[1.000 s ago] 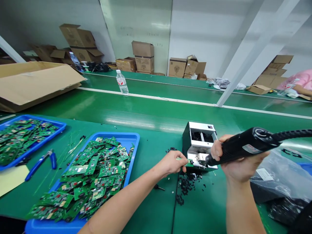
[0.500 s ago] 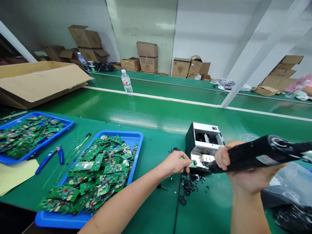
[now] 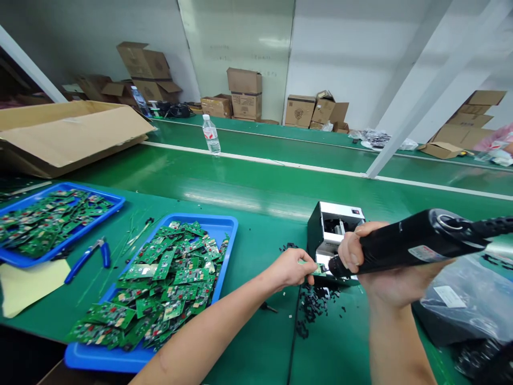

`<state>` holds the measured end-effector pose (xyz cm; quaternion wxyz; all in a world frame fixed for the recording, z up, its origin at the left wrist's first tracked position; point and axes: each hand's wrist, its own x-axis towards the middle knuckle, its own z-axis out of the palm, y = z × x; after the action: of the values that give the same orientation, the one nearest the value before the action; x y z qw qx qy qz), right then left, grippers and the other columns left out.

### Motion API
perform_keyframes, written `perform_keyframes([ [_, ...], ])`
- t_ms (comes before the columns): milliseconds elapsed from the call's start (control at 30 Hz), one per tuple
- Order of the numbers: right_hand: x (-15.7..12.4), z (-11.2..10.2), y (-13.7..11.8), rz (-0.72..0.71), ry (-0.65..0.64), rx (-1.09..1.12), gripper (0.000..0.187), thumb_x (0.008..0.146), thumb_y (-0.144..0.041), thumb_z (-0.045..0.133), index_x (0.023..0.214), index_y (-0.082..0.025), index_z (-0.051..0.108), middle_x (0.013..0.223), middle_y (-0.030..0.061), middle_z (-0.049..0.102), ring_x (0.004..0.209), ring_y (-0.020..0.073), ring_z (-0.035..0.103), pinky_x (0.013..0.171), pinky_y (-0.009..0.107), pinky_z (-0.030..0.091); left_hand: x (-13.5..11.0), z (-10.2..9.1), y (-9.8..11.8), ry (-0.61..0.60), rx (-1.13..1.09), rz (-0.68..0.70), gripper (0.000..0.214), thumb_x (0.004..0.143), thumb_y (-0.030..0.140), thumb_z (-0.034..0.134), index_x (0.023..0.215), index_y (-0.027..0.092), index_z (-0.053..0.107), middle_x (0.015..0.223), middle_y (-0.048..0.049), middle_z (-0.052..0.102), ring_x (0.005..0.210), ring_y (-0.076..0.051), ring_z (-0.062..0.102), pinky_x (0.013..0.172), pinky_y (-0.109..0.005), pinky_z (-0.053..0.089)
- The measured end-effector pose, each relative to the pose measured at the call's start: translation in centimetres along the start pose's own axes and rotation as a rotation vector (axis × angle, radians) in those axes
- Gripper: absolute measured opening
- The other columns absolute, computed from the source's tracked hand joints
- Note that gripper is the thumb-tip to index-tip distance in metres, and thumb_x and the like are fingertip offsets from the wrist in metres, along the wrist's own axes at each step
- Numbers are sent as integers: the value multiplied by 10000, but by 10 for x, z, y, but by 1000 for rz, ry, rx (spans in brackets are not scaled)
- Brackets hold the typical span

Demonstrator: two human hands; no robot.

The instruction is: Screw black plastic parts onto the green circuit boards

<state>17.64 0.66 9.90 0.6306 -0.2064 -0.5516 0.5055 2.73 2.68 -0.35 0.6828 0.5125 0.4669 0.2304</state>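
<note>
My left hand [image 3: 294, 267] pinches the edge of a small green circuit board [image 3: 319, 269] in front of a black and silver screw feeder [image 3: 315, 231]. Wrapped in my right hand [image 3: 395, 280] is a black electric screwdriver [image 3: 419, 240], held almost level with its cord trailing off to the right. Its nose reaches the right end of the board; whether the bit touches it I cannot tell. Small black parts [image 3: 315, 305] lie scattered below my hands. My right hand covers part of the feeder's front.
Left of my forearm, a blue tray [image 3: 228, 235] holds heaped circuit boards; another blue tray [image 3: 120, 201] stands farther left. Blue-handled nippers [image 3: 82, 264] lie between them. A water bottle [image 3: 211, 136] and a large carton [image 3: 80, 133] stand behind. A plastic bag [image 3: 473, 299] lies at right.
My right hand has brought the screwdriver leftward, from the front of the feeder to the circuit board's end. My left hand keeps its pinch on the board, nearly still.
</note>
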Motion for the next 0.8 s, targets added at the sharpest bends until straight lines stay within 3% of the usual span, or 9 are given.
perform_keyframes([
  [467, -1, -3, 12, 50, -62, 41, 755, 691, -863, 378, 915, -223, 712, 498, 9, 559, 381, 139, 465, 395, 277, 351, -3, 1, 3, 8, 1, 5, 160, 778, 300, 595, 829, 154, 556, 576, 5, 628, 374, -52, 324, 388, -186, 210],
  [800, -5, -4, 10, 56, 5, 30, 716, 679, -850, 431, 902, -230, 709, 484, -9, 528, 394, 135, 455, 419, 274, 365, -1, 0, 0, -16, 35, 29, 172, 771, 320, 596, 815, 155, 568, 591, 13, 626, 384, -52, 330, 390, -194, 222],
])
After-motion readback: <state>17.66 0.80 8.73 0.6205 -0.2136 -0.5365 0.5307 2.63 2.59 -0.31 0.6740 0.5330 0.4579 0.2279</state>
